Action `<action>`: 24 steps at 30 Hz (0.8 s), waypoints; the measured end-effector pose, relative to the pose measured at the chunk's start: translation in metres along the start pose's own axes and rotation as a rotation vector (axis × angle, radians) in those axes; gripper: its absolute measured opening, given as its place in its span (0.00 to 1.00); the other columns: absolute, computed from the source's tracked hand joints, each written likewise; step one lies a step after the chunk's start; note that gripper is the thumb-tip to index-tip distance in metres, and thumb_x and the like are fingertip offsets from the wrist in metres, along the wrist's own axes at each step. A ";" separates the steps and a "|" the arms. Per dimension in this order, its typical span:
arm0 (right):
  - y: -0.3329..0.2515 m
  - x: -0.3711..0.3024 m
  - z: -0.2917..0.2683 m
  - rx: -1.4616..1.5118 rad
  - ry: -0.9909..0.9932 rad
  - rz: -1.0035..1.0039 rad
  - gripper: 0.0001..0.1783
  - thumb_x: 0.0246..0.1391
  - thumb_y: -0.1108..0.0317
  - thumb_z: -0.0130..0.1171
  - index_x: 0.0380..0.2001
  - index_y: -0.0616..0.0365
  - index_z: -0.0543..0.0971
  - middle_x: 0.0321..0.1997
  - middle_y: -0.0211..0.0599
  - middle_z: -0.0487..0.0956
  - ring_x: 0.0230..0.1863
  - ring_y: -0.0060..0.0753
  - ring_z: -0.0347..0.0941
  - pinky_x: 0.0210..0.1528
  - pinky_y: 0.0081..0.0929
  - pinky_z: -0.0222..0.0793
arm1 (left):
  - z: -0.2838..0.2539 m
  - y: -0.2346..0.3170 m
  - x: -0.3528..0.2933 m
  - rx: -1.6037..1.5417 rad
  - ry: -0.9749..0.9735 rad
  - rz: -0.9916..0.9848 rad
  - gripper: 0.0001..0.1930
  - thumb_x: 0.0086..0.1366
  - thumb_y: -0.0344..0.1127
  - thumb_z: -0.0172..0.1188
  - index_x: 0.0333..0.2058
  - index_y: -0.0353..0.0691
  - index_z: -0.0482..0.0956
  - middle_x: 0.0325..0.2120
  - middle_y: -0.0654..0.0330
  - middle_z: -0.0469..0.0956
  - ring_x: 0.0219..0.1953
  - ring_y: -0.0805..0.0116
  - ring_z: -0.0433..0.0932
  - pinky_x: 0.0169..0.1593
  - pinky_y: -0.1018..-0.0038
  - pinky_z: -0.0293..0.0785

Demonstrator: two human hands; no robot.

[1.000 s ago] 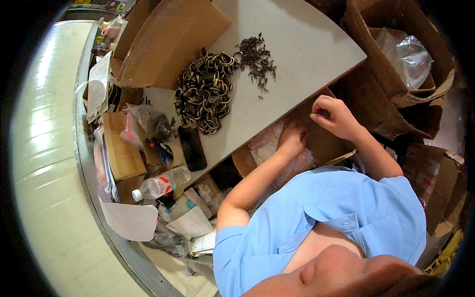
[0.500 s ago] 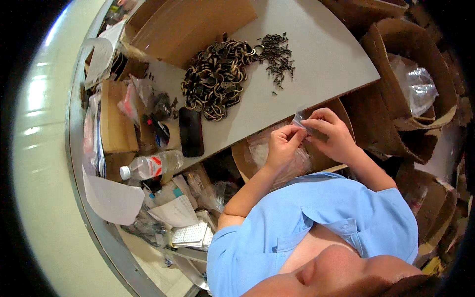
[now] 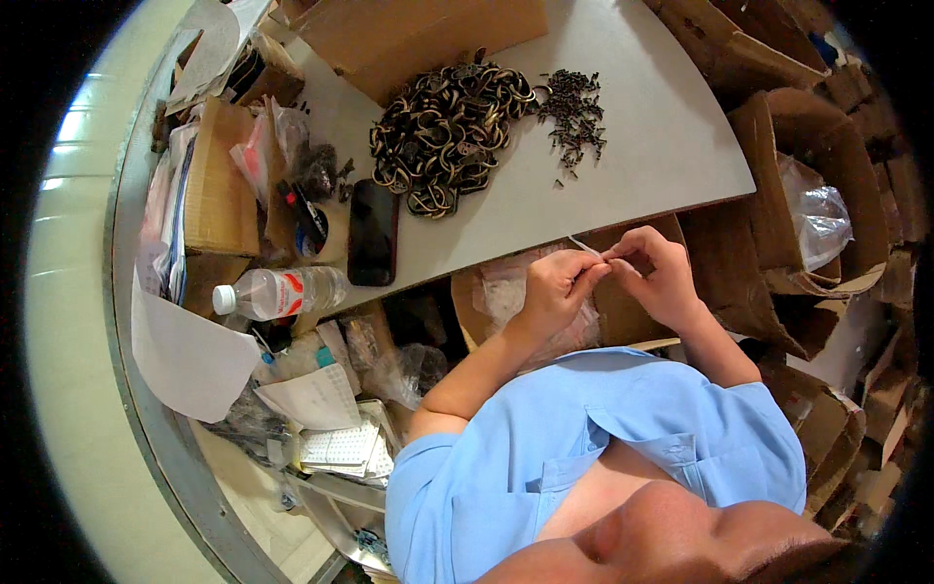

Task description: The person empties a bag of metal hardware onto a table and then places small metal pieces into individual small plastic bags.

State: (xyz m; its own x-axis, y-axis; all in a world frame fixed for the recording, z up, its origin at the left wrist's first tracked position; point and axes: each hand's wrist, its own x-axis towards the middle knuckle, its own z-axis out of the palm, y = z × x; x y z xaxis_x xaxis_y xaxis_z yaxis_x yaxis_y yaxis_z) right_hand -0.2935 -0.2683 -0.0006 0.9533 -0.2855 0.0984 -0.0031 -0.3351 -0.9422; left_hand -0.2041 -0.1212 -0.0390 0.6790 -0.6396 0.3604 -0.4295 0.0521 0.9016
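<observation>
My left hand (image 3: 561,284) and my right hand (image 3: 662,277) meet just off the near edge of the table, fingertips touching. Both pinch a small clear plastic bag (image 3: 583,245), which shows as a thin pale strip sticking up past the left fingers. Whether anything is inside it I cannot make out. Beyond the hands, on the grey-white table (image 3: 642,146), lies a heap of bronze-coloured metal ring fittings (image 3: 443,136). Beside the heap, small dark screws (image 3: 576,112) are scattered.
A black phone (image 3: 373,234) lies at the table's left edge, near a plastic bottle (image 3: 282,293) on its side. A cardboard box (image 3: 428,39) stands behind the heap. Below my hands is an open carton with clear bags (image 3: 501,297). More cartons (image 3: 764,146) crowd the right.
The plastic bag, flared above my fingers before, now appears as a narrow strip. My fingertips have drawn closer together. The whole view has shifted slightly.
</observation>
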 end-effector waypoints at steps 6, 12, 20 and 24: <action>0.008 0.000 0.014 -0.293 0.046 -0.196 0.11 0.37 0.84 0.52 0.28 0.62 0.74 0.30 0.44 0.74 0.29 0.47 0.73 0.31 0.32 0.71 | 0.003 0.000 0.001 0.177 0.001 0.039 0.05 0.51 0.29 0.61 0.23 0.35 0.75 0.19 0.53 0.76 0.21 0.59 0.75 0.26 0.70 0.70; 0.012 0.000 0.025 -0.344 0.067 -0.226 0.11 0.37 0.84 0.51 0.28 0.62 0.73 0.33 0.45 0.74 0.32 0.49 0.73 0.32 0.35 0.71 | 0.002 -0.003 0.000 0.195 0.000 -0.070 0.06 0.50 0.30 0.60 0.21 0.35 0.73 0.18 0.52 0.74 0.20 0.55 0.74 0.24 0.67 0.68; 0.015 0.002 0.035 -0.462 0.159 -0.266 0.14 0.35 0.84 0.51 0.31 0.62 0.75 0.31 0.46 0.73 0.31 0.50 0.72 0.33 0.36 0.71 | 0.003 -0.001 -0.006 0.283 0.020 -0.077 0.06 0.49 0.29 0.59 0.20 0.34 0.72 0.17 0.49 0.72 0.18 0.55 0.72 0.23 0.67 0.67; 0.006 0.004 0.031 -0.481 0.038 -0.229 0.19 0.35 0.83 0.54 0.35 0.59 0.79 0.38 0.45 0.71 0.38 0.47 0.71 0.40 0.35 0.71 | -0.009 0.010 0.003 0.157 0.019 -0.314 0.06 0.51 0.29 0.56 0.19 0.35 0.71 0.15 0.55 0.72 0.16 0.68 0.69 0.22 0.72 0.64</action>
State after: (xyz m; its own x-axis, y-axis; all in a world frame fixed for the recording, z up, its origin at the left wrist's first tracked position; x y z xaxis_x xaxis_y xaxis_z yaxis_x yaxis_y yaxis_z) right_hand -0.2802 -0.2439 -0.0152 0.9343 -0.1864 0.3040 0.0567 -0.7639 -0.6428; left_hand -0.2006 -0.1158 -0.0269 0.8031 -0.5908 0.0769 -0.2830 -0.2648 0.9218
